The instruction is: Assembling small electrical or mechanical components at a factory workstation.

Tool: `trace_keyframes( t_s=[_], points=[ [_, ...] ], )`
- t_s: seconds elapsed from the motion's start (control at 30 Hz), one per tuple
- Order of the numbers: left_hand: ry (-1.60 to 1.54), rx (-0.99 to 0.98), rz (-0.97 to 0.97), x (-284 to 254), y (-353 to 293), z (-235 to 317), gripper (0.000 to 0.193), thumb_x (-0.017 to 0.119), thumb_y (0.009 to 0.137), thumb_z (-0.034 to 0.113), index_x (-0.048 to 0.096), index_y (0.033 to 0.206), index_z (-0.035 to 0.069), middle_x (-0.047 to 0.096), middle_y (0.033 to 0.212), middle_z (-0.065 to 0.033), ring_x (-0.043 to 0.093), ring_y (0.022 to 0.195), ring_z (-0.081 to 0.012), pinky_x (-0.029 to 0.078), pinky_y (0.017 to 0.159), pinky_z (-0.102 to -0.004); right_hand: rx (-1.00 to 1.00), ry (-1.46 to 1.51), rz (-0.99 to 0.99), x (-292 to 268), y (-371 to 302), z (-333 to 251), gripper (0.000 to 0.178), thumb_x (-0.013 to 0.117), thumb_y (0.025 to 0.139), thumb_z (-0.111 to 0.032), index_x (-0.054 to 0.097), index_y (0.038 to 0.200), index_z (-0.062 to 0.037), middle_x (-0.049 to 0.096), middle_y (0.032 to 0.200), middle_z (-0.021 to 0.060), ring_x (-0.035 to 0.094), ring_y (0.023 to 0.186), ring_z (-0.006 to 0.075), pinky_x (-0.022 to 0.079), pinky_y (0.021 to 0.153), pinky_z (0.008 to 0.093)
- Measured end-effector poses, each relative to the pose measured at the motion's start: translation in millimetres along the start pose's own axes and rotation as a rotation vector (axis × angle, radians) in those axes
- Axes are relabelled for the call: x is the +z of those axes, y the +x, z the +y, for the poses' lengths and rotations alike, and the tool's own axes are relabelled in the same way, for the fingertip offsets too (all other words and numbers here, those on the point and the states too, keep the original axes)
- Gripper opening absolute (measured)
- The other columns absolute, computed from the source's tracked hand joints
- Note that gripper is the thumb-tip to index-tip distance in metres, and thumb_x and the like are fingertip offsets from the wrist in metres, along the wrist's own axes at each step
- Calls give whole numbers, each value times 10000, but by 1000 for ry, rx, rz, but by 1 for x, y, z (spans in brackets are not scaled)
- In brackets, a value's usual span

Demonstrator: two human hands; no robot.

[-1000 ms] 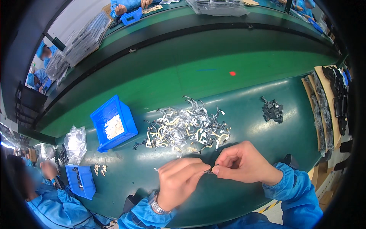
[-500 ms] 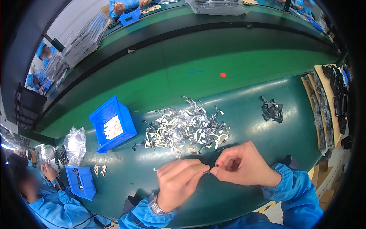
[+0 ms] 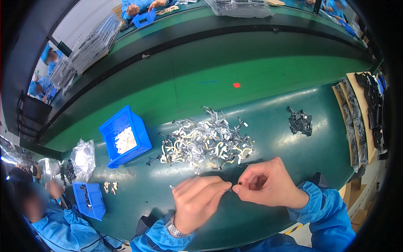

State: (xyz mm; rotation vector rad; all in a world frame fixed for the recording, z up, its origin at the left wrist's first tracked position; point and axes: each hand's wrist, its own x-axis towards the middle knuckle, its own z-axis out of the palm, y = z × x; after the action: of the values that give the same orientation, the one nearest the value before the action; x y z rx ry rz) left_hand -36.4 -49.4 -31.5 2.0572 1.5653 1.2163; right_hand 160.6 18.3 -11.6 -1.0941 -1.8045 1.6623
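My left hand (image 3: 197,197) and my right hand (image 3: 270,182) meet fingertip to fingertip over the near side of the table. Between the left thumb and finger is the dark end of a small cable (image 3: 229,189); a white tip (image 3: 171,186) shows past the other side of that hand. Thumb and index finger of my right hand pinch a tiny black piece (image 3: 239,183), mostly hidden by the fingers. Just beyond the hands spreads a tangled pile of short cables (image 3: 201,140) with white plugs. Farther right lies a heap of small black plastic parts (image 3: 300,122).
A blue bin (image 3: 142,143) with cream-coloured pieces stands left of the pile. Another blue bin (image 3: 96,201) sits near a co-worker (image 3: 67,222) at left. Behind the table runs a green conveyor belt (image 3: 189,67). Cardboard trays with black parts (image 3: 352,122) line the right edge.
The red mark on the green belt has shifted left. My hands stay nearly in place, fingertips still together. The left co-worker's hand has moved slightly and is blurred.
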Motion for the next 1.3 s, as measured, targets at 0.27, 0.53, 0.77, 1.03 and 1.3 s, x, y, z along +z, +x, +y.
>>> trace_keyframes(
  t_s=[0.27,0.53,0.77,1.03,1.3],
  points=[
    [39,3,5,-1,-2,3,184,820,680,1,764,826,97,695,800,-17,655,652,-187,504,604,-295,6,-33,1,-1,0,-2,193,820,782,-169,698,758,-21,686,628,23,633,535,60,502,516,197],
    [0,14,22,0,-2,0,182,821,679,-4,766,826,88,697,801,-19,662,659,-186,512,607,-295,66,40,-28,-2,1,-1,214,831,780,-186,702,792,-16,694,647,28,612,545,49,493,524,198],
    [-122,-66,74,-4,-3,3,231,782,676,-56,758,882,48,703,841,-76,685,702,-228,534,626,-318,100,187,-116,-1,0,7,224,784,869,-198,698,949,-7,711,736,31,600,611,35,492,566,202],
    [-206,-161,148,-5,-4,5,210,782,699,-66,764,879,40,708,843,-92,692,714,-228,551,649,-314,52,446,-186,1,-1,9,212,703,946,-170,698,1055,11,716,897,40,633,784,49,489,579,199],
    [-95,-23,137,-4,-5,1,230,814,666,-25,774,869,74,710,840,-61,683,687,-232,528,620,-318,-17,339,-123,3,-2,10,178,749,906,-157,712,995,-7,713,854,15,618,740,21,449,561,172]
  ],
)
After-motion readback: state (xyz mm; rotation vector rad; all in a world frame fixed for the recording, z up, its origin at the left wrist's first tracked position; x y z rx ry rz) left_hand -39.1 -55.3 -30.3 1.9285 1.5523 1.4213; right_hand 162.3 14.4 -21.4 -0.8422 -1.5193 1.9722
